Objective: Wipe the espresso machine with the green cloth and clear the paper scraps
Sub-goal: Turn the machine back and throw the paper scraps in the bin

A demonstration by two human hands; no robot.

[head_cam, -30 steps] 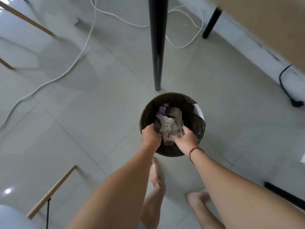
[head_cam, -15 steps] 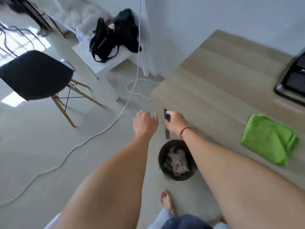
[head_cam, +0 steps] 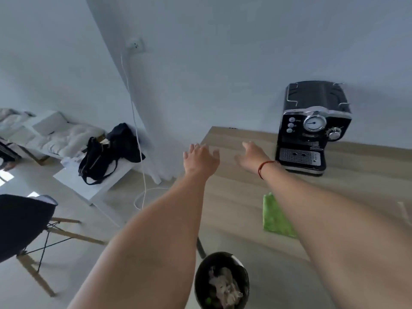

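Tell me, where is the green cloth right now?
In the head view, the green cloth lies flat on the wooden table, partly hidden under the right forearm, nearer the person than the espresso machine.

Empty hands (head_cam: 201, 160) (head_cam: 252, 156) above table (head_cam: 367, 181), seemingly.

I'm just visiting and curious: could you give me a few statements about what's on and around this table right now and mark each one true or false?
1. The green cloth lies on the wooden table. True.
2. The right hand is holding the cloth. False: it is open and empty, above the table.
3. The espresso machine stands on the table against the wall. True.
4. The bin on the floor is empty. False: crumpled paper lies in it.
5. The left hand grips the espresso machine. False: it is open, well left of the machine.
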